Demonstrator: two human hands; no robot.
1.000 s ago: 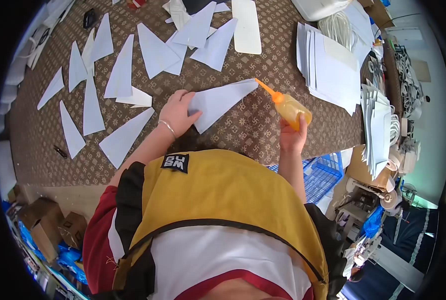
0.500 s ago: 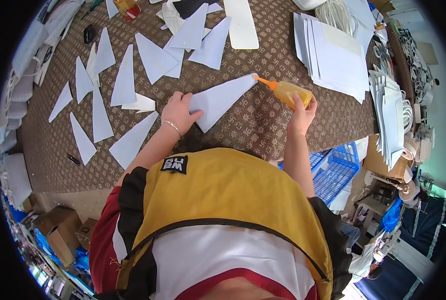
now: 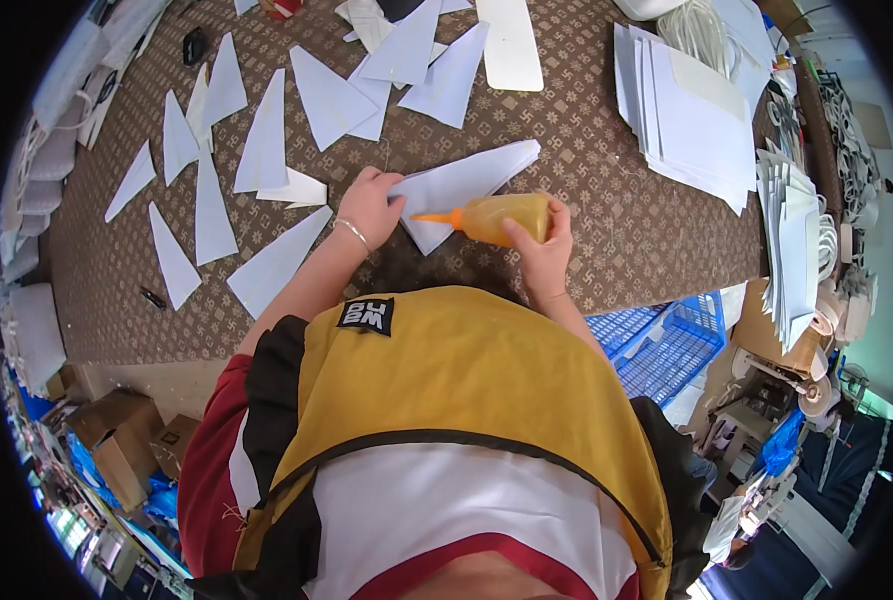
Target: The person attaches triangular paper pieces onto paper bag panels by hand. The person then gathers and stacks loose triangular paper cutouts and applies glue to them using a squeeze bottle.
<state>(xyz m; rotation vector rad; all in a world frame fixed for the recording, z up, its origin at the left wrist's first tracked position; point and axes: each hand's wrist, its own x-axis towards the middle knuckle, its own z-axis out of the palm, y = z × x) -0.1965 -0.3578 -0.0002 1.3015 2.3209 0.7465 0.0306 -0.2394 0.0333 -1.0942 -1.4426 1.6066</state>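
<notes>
My left hand (image 3: 368,208) grips the left end of a folded white piece (image 3: 471,176) lying on the brown patterned cloth, thumb on top. One layer of it is lifted or folded back, and its lower corner shows beneath. Wrapped in the fingers of my right hand (image 3: 544,240) is a clear squeeze bottle (image 3: 501,219) of yellowish liquid. Its orange nozzle (image 3: 434,217) points left, over the lower part of the piece near my left thumb; whether the tip touches is unclear.
Loose white triangular pieces (image 3: 262,135) lie across the left and top of the patterned table (image 3: 606,235). A stack of white sheets (image 3: 696,130) is at the right. Below the table edge stands a blue basket (image 3: 678,345). Cardboard boxes (image 3: 126,450) sit at lower left.
My right hand and the bottle have moved left and down from the piece's pointed right end to its wide left part. The piece's layers have spread apart, showing the lower corner.
</notes>
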